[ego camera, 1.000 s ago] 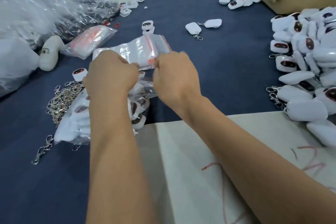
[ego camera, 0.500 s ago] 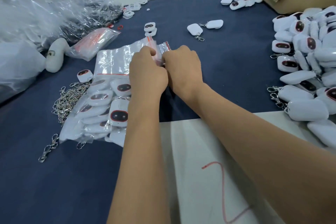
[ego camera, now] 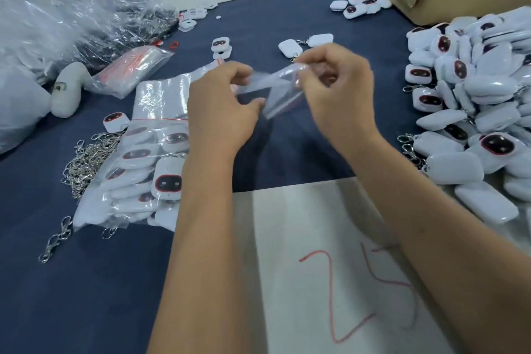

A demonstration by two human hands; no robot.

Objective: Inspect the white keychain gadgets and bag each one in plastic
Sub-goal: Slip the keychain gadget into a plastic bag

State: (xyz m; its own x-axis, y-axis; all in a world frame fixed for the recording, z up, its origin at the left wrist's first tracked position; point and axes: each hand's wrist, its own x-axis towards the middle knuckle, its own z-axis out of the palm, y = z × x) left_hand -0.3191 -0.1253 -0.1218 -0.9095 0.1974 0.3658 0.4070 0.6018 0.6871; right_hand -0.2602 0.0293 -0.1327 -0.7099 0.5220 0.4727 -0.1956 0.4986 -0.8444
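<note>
Both hands are raised over the dark blue tablecloth (ego camera: 301, 152), holding one small clear plastic bag (ego camera: 280, 86) stretched between them. The left hand (ego camera: 221, 106) pinches its left edge between thumb and fingers; the right hand (ego camera: 336, 89) grips its right end with curled fingers. The bag looks empty, though motion blur makes that uncertain. A heap of white keychain gadgets (ego camera: 474, 112) lies at the right, apart from the hands. A large bag of packed gadgets (ego camera: 138, 169) lies at the near left, beside a pile of metal clasps (ego camera: 86, 164).
</note>
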